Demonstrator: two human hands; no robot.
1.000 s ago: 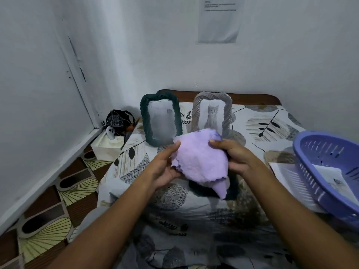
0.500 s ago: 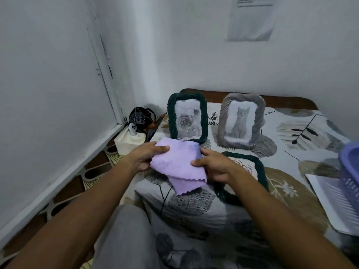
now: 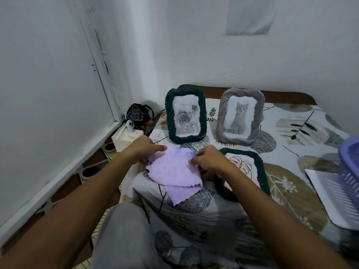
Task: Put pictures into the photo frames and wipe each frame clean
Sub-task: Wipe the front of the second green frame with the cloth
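White walls close in a corner around a bed (image 3: 291, 144) spread with a leaf-print sheet, seen from the one head view. Against the back, a dark green frame (image 3: 185, 115) with a rose picture and a grey frame (image 3: 240, 117) with a cat picture stand upright, side by side. A second dark green frame (image 3: 245, 171) lies flat on the sheet just in front of them, partly under the right forearm.

A second ago the purple cloth (image 3: 174, 171) was held up in front of the standing frames; now it has come down low over the sheet, beside the flat frame. I take that to mean the wiping is pausing or the cloth is being refolded for the next frame. The left hand (image 3: 144, 149) pinches the cloth's far left corner, and the right hand (image 3: 208, 162) grips its right edge with curled fingers. It hangs folded, soft and limp, with a scalloped edge. A purple basket (image 3: 349, 167) sits at the right over some paper.
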